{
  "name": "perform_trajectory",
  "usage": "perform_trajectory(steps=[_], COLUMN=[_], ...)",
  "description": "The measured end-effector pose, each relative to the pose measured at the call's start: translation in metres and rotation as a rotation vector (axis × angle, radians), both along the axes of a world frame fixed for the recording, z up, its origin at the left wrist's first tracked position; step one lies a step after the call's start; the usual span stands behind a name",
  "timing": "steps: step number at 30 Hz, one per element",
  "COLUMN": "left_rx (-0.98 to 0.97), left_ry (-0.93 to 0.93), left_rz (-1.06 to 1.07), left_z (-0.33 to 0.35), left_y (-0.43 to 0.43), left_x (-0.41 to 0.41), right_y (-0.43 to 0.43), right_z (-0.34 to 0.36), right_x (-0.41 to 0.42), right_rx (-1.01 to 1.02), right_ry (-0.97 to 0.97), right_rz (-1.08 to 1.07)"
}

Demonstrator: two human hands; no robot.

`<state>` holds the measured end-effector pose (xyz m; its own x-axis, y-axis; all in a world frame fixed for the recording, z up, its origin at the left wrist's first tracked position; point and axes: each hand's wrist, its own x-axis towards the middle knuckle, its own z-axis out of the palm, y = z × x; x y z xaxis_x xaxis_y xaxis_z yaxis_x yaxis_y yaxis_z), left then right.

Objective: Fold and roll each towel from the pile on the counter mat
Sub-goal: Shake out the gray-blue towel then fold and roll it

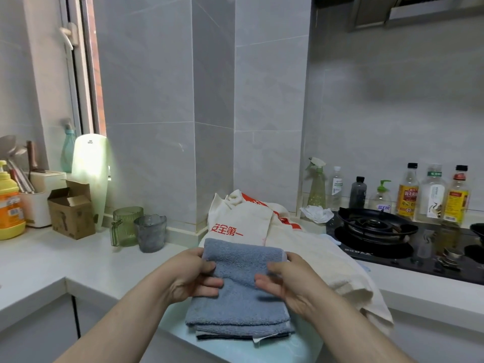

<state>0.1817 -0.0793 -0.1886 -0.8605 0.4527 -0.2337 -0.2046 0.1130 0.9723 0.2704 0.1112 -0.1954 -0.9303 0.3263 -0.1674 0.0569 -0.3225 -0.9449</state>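
Nearest the camera, two bare forearms reach in over the pale blue counter mat [288, 349], whose glossy edge shows under the front of a folded blue towel [237, 305]. The towel lies flat on the mat in several layers, its far end turned up and over into what looks like the start of a roll. The left hand [191, 276] has its grip closed on the left end of that turned part, thumb on top and fingers beneath; the right hand [285, 279] pinches the right end likewise. The folding seems done and the rolling just begun, so the next move probably calls for drawing the roll evenly toward the body, both ends level, tight enough that the layers do not slip sideways. Behind the blue towel, a heap of cream towels [293, 247] with red printing waits, one draping off the front of the white worktop [39, 260]. Green and grey cups [138, 229] and a cardboard box [72, 210] stand left by the window; a gas hob [377, 229] and bottles [429, 195] sit right against grey tiles.
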Motion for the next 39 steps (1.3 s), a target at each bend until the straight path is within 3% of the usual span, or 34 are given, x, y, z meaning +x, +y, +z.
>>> perform_trajectory(steps=[4,7,16,23,27,29,33,39], left_rx=[0.138,0.197,0.284,0.205,0.330,0.268,0.009,-0.086], left_ry=[0.015,0.031,0.075,0.226,0.216,0.243,0.409,0.436], left_rz=[-0.003,0.017,-0.045,-0.075,-0.073,-0.024,0.039,0.044], left_z=[-0.014,-0.023,-0.047,-0.055,-0.057,-0.059,-0.059,-0.054], left_y=[-0.008,-0.015,-0.031,-0.031,-0.031,-0.029,-0.024,-0.031], left_x=[0.006,0.007,0.008,0.015,0.016,0.016,0.017,0.027], right_y=[0.002,0.008,0.019,0.025,0.022,0.020,0.013,0.013], right_z=[-0.020,-0.022,-0.043,-0.051,-0.053,-0.053,-0.050,-0.046], right_x=[0.003,0.007,0.014,0.015,0.018,0.017,0.016,0.021], right_rx=[-0.086,-0.082,-0.014,0.024,-0.050,-0.008,0.330,0.447], right_ry=[0.043,0.074,0.253,0.315,0.378,0.354,0.261,0.208], right_rz=[-0.026,0.087,0.221,0.249,0.297,0.239,0.026,0.069])
